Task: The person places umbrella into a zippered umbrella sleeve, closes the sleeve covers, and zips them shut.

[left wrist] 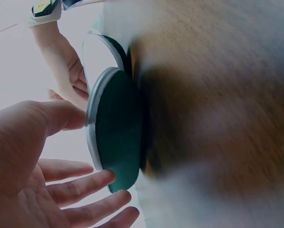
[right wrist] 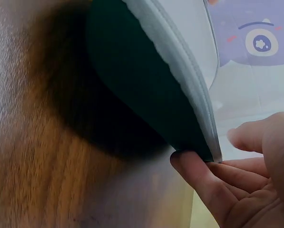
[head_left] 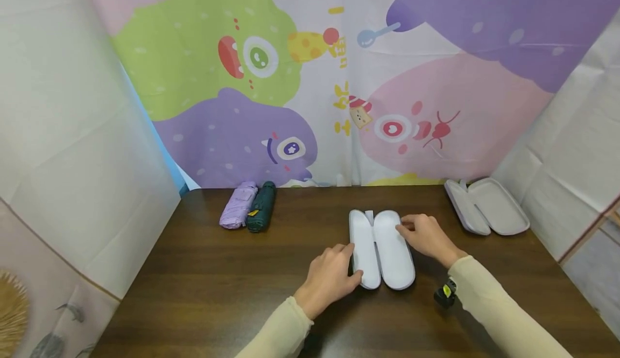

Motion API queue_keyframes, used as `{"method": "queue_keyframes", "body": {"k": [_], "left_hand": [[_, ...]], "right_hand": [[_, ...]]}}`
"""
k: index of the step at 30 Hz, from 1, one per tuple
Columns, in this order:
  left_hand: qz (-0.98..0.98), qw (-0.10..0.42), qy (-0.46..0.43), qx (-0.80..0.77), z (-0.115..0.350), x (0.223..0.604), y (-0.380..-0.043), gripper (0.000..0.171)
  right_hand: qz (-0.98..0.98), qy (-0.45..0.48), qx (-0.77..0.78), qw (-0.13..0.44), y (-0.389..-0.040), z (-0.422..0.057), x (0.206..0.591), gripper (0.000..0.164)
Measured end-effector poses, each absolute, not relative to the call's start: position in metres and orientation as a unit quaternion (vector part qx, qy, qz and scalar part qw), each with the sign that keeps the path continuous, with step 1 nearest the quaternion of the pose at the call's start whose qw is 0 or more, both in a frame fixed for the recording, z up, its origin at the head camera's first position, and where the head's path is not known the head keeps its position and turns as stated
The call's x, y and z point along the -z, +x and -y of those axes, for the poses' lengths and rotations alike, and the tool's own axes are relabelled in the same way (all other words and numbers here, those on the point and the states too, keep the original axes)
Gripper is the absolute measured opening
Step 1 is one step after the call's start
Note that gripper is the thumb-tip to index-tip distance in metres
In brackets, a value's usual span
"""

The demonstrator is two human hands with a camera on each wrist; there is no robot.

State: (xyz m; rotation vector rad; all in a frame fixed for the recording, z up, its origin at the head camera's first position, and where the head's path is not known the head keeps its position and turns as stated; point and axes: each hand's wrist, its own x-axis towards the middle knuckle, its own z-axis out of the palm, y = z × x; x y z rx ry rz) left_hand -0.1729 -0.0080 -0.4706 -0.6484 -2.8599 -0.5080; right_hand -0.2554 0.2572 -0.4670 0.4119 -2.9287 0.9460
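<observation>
A clamshell case (head_left: 396,255), dark green outside and white inside, lies spread open on the brown table. My left hand (head_left: 329,274) is at its left half; in the left wrist view the thumb touches the pale rim of the case (left wrist: 118,133) and the fingers spread loosely along its green side. At the upper right end is my right hand (head_left: 428,238). One fingertip (right wrist: 184,161) touches the green outside there, while the thumb (right wrist: 249,135) stands a little apart from the rim.
At the back left lie two folded umbrellas, one lilac (head_left: 238,205) and one dark green (head_left: 261,207). A second clamshell case (head_left: 501,207), grey inside, lies spread at the back right. A cartoon-printed curtain (head_left: 339,159) hangs behind the table (head_left: 218,288).
</observation>
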Motion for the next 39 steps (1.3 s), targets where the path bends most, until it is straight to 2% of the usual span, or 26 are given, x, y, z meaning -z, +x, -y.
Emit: {"method": "queue_keyframes", "body": {"k": [8,15,24,32,39], "left_hand": [[0.959,0.045,-0.213,0.180,0.018,0.465,-0.169,0.065],[0.956,-0.012,-0.212,0.202,0.024,0.460,-0.169,0.074],[0.937,0.019,-0.212,0.278,0.036,0.467,-0.180,0.074],[0.936,-0.005,-0.216,0.277,0.051,0.471,-0.189,0.076],[0.934,-0.001,-0.235,0.269,0.057,0.473,-0.190,0.071]], "right_hand": [[0.924,0.116,-0.365,-0.019,-0.252,-0.247,0.471,0.037],[0.914,0.113,-0.389,-0.038,-0.248,-0.242,0.475,0.038],[0.907,0.114,-0.404,-0.037,-0.243,-0.233,0.475,0.038],[0.900,0.116,-0.417,-0.048,-0.238,-0.224,0.475,0.036],[0.897,0.106,-0.425,-0.058,-0.236,-0.218,0.476,0.037]]}}
